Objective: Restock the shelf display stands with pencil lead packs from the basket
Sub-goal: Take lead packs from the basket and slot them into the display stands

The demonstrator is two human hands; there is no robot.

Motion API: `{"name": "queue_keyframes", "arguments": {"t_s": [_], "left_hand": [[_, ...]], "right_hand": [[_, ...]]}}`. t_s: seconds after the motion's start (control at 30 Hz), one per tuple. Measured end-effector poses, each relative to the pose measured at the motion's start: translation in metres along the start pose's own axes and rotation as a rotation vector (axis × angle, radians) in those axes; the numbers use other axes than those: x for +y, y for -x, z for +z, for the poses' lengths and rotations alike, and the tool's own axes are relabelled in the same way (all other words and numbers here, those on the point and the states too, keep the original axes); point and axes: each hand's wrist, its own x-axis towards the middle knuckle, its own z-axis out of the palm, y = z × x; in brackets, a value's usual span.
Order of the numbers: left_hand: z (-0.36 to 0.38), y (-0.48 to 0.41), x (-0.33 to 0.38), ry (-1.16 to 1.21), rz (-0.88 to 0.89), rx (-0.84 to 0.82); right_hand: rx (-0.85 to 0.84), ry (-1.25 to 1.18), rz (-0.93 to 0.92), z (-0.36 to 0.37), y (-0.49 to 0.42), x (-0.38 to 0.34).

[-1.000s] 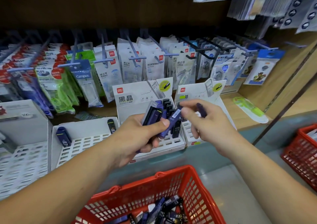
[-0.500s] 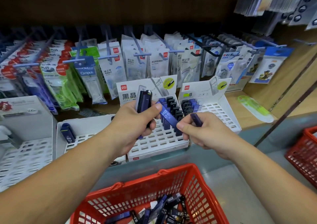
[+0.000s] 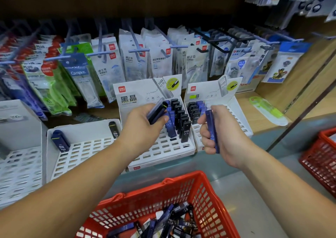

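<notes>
My left hand (image 3: 143, 126) grips a small stack of dark lead packs (image 3: 157, 113) over the middle white display stand (image 3: 163, 150), which holds rows of blue and black packs (image 3: 179, 121). My right hand (image 3: 216, 130) holds one blue lead pack (image 3: 211, 128) upright in front of the right display stand (image 3: 240, 114), whose back left slots hold several packs. A red basket (image 3: 181, 185) with several loose lead packs (image 3: 172, 219) sits below my arms.
A left stand (image 3: 81, 154) holds two packs (image 3: 60, 140). Another white stand (image 3: 18, 165) is at far left. Hanging correction-tape packets (image 3: 160, 59) fill the hooks behind. A green-white item (image 3: 267, 110) lies on the wooden shelf. A second red basket (image 3: 321, 157) is at right.
My hands have drawn apart. The blue pack passed from between both hands into my right hand alone, now upright before the right stand. My left hand still holds its stack.
</notes>
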Motion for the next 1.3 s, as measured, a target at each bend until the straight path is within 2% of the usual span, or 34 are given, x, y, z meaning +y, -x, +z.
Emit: {"name": "queue_keyframes", "arguments": {"t_s": [0.17, 0.5, 0.7, 0.83, 0.97, 1.03, 1.17, 1.23, 1.3], "left_hand": [[0.003, -0.004, 0.0, -0.047, 0.02, -0.041], [0.003, 0.001, -0.004, -0.14, 0.099, -0.083], [0.008, 0.001, -0.003, -0.103, 0.15, -0.062], [0.015, 0.002, -0.012, -0.153, 0.144, -0.121], [0.013, 0.005, -0.005, -0.163, 0.17, -0.039], [0.007, 0.008, 0.005, -0.05, 0.109, -0.022], [-0.002, 0.022, 0.021, 0.202, -0.046, -0.245], [-0.007, 0.027, 0.026, 0.199, -0.034, -0.318], [-0.011, 0.03, 0.028, 0.204, -0.009, -0.315]], "right_hand": [[-0.08, -0.091, 0.036, -0.002, -0.003, 0.005], [-0.055, -0.027, -0.05, -0.018, 0.0, 0.005], [-0.042, -0.09, -0.089, -0.017, 0.007, 0.003], [0.01, -0.037, -0.17, -0.013, 0.012, 0.002], [0.058, -0.065, -0.228, -0.009, 0.016, -0.002], [0.067, -0.081, -0.243, -0.007, 0.017, -0.002], [0.101, -0.121, -0.209, 0.0, 0.019, 0.0], [0.107, -0.163, -0.143, 0.004, 0.02, 0.001], [0.064, -0.226, -0.069, 0.009, 0.021, 0.002]]}}
